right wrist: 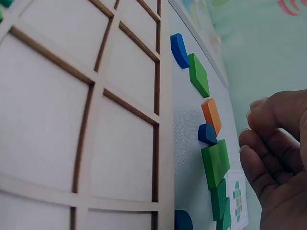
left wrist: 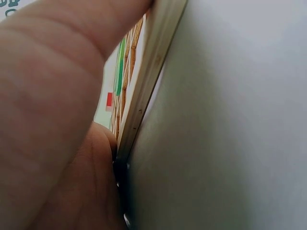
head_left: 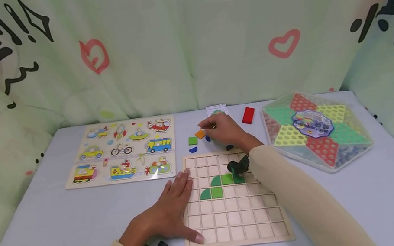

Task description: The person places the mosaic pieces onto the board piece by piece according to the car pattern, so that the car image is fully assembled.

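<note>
My left hand (head_left: 170, 209) rests flat on the left edge of a wooden grid board (head_left: 241, 241), thumb near the front corner and fingers spread along the side. Green squares (head_left: 226, 179) and green quarter-round pieces (head_left: 215, 181) sit in several of its cells. Beyond the board's far edge, my right hand (head_left: 223, 129) hovers over loose pieces with fingers bent and nothing visible between the fingertips. Below it lie an orange block (right wrist: 211, 116), a blue rounded block (right wrist: 207, 134) and green blocks (right wrist: 215, 163). A green square (head_left: 192, 141) and a blue half-round (head_left: 193, 149) lie left of them.
A vehicle picture puzzle (head_left: 119, 152) lies at the back left. At the right is a hexagonal Chinese checkers box (head_left: 317, 130). A red block (head_left: 248, 115) and a printed card (head_left: 216, 109) lie near the back edge, before a curtain (head_left: 183, 46).
</note>
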`<state>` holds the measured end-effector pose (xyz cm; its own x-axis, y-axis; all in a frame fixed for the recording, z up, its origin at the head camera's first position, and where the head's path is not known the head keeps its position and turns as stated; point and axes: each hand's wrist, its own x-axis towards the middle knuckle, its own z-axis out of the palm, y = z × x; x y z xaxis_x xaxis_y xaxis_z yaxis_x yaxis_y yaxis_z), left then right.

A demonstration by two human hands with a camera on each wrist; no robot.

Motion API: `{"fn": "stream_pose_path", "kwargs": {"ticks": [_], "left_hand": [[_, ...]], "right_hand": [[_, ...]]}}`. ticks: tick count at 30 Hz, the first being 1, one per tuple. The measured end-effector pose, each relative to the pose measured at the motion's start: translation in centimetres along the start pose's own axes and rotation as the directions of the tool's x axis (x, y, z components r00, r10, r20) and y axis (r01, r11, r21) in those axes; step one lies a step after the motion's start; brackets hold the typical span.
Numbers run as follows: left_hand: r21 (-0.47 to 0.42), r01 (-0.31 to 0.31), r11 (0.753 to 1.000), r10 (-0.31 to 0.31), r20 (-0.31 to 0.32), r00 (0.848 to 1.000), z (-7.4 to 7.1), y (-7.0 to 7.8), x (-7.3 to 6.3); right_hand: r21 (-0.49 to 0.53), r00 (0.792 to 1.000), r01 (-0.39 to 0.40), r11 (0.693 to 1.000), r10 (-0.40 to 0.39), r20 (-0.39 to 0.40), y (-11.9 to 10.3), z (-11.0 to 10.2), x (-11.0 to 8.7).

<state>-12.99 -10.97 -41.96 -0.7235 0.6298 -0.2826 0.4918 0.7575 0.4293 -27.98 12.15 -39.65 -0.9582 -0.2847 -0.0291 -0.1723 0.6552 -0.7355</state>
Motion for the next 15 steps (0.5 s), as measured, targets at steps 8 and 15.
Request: {"fn": "stream_pose_path", "kwargs": {"ticks": [8,15], "left_hand": [[0.005,-0.003,1.000,0.003,0.004,1.000,0.0,-0.1,0.0],[0.005,-0.014,1.000,0.014,0.009,1.000,-0.1,-0.2,-0.1]], "right_hand": [[0.023,0.999,-0.033,0.999,0.033,-0.002,0.3,0.4,0.8],[0.022,0.999,-0.033,0.999,0.034,-0.027,0.6,1.6,1.4]]}}
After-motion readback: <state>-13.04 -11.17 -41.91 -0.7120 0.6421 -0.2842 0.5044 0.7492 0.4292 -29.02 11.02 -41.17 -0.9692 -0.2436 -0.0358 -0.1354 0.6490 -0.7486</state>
